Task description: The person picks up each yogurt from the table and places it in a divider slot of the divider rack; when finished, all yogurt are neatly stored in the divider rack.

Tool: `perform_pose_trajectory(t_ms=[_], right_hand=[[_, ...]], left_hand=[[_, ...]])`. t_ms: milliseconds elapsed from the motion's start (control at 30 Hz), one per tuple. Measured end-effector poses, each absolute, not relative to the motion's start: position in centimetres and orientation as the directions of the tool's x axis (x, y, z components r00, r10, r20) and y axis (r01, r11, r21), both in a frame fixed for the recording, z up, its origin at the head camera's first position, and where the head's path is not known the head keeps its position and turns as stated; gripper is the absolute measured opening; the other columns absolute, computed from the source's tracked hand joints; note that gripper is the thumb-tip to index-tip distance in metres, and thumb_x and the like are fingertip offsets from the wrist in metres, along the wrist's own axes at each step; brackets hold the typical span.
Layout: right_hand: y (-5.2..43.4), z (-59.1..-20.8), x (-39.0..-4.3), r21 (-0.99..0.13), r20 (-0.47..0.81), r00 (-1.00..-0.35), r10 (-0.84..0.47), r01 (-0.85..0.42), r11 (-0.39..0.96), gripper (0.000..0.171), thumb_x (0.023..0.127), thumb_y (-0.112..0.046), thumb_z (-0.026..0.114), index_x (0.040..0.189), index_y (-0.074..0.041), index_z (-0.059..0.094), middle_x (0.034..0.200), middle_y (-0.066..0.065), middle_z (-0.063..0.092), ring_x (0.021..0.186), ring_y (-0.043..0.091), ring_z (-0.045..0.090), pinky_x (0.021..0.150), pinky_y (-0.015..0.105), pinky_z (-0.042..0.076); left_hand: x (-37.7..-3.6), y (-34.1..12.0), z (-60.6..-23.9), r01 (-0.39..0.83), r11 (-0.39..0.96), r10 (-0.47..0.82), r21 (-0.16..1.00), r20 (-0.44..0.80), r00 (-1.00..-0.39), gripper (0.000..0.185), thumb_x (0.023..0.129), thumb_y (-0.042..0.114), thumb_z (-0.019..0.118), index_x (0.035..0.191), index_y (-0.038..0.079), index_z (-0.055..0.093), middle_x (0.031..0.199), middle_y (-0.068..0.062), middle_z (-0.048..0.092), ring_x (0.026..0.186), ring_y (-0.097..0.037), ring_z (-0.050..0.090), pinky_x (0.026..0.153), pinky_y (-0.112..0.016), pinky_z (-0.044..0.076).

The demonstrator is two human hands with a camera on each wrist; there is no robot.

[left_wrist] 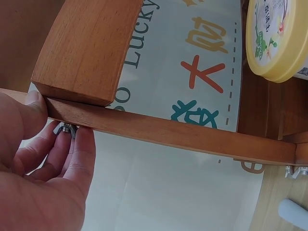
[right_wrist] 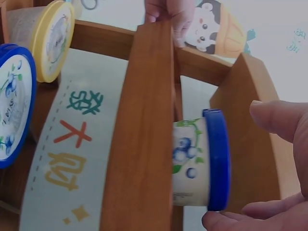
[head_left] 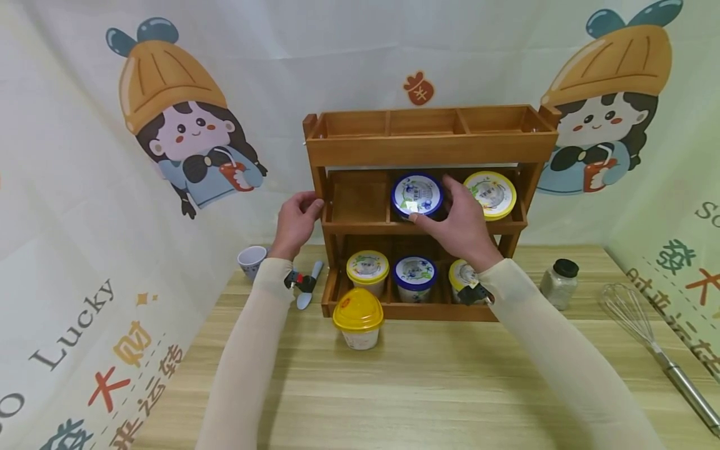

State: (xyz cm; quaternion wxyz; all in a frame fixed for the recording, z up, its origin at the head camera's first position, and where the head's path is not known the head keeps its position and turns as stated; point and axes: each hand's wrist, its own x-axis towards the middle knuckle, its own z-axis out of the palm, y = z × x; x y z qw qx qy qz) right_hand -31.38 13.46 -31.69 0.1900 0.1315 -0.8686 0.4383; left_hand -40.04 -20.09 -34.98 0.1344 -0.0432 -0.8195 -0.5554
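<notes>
Head view: blue-lidded cup (head_left: 417, 195) at frame centre, in the middle tier of the wooden rack (head_left: 430, 149), pinched at its rim by the right hand (head_left: 458, 222); a yellow-lidded cup (head_left: 490, 194) stands just right of it. Left wrist view: left hand (left_wrist: 41, 166), lower left, curled round the rack's side rail. Right wrist view: thumb and fingers, lower right, clasp the blue lid's edge.

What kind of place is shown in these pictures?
Probably a staged tabletop set, not a real kitchen: cartoon-printed cloth backdrops enclose a wooden table holding a small wooden rack of lidded cups and a whisk.
</notes>
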Motion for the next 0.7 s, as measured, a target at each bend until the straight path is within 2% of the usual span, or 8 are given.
perform_pose_trajectory(t_ms=[267,533,700], right_hand=[[13.9,-31.5,-29.1,-0.743,0.477,-0.875,-0.087,-0.454,0.492,0.091,0.092,-0.033,0.084,0.161,-0.001,0.035,0.165,0.018,0.040,0.153,0.034,0.042,0.124,0.046,0.040],[14.3,-32.7,-26.2,-0.757,0.487,-0.862,-0.139,-0.496,0.426,0.070,0.096,-0.030,0.080,0.154,-0.006,0.048,0.158,0.014,0.054,0.146,0.032,0.052,0.119,0.050,0.046],[14.1,-34.2,-25.5,-0.764,0.473,-0.862,-0.185,-0.505,0.401,0.067,0.096,-0.026,0.081,0.152,-0.006,0.050,0.152,0.015,0.058,0.142,0.031,0.057,0.115,0.048,0.050]], left_hand=[[-40.1,-20.0,-35.2,0.215,0.374,-0.075,0.902,0.260,-0.963,0.043,0.109,0.030,0.061,0.144,0.006,0.059,0.133,-0.017,0.065,0.118,-0.029,0.064,0.106,-0.045,0.055],[-40.1,-19.9,-35.1,0.212,0.376,-0.083,0.902,0.261,-0.962,0.042,0.109,0.030,0.060,0.144,0.007,0.059,0.133,-0.016,0.065,0.119,-0.029,0.063,0.106,-0.044,0.055],[-40.1,-20.0,-35.1,0.209,0.372,-0.082,0.905,0.256,-0.963,0.043,0.109,0.030,0.060,0.145,0.007,0.057,0.138,-0.016,0.064,0.123,-0.029,0.063,0.109,-0.045,0.054]])
